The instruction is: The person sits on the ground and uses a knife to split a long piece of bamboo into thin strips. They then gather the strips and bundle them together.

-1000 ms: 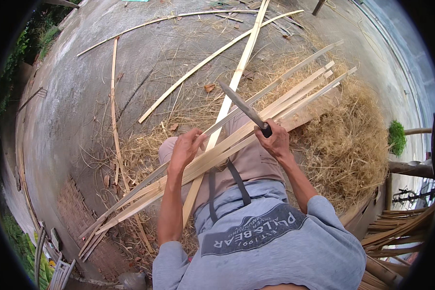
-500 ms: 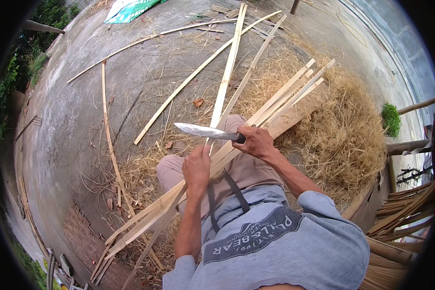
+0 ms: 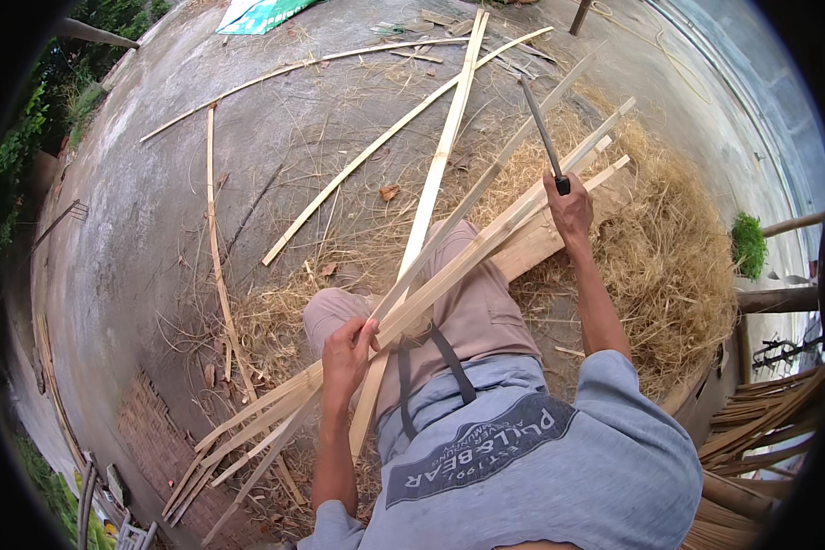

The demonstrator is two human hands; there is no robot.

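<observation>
My right hand (image 3: 570,209) is wrapped round the dark handle of a knife (image 3: 543,128), its blade pointing away from me and slightly left. It is raised beside the far ends of a bundle of pale bamboo strips (image 3: 463,268), which slants across my lap from lower left to upper right. Closed at the bundle's left edge, my left hand (image 3: 346,353) pinches a thin bamboo strip (image 3: 490,176) between thumb and fingers. That strip runs alongside the bundle, its far end blurred. Below the bundle's far part, a wooden board (image 3: 528,252) is partly covered.
Fine shavings (image 3: 669,266) are heaped to the right. Long loose strips (image 3: 445,151) lie on the concrete ahead, and another strip (image 3: 213,202) lies to the left. A woven mat (image 3: 170,440) is at lower left. More split strips (image 3: 765,412) are stacked at the right edge.
My right hand has moved away and to the right, and the knife has turned from pointing left to pointing ahead. My left hand has slid nearer to me and left; the thin strip has shifted.
</observation>
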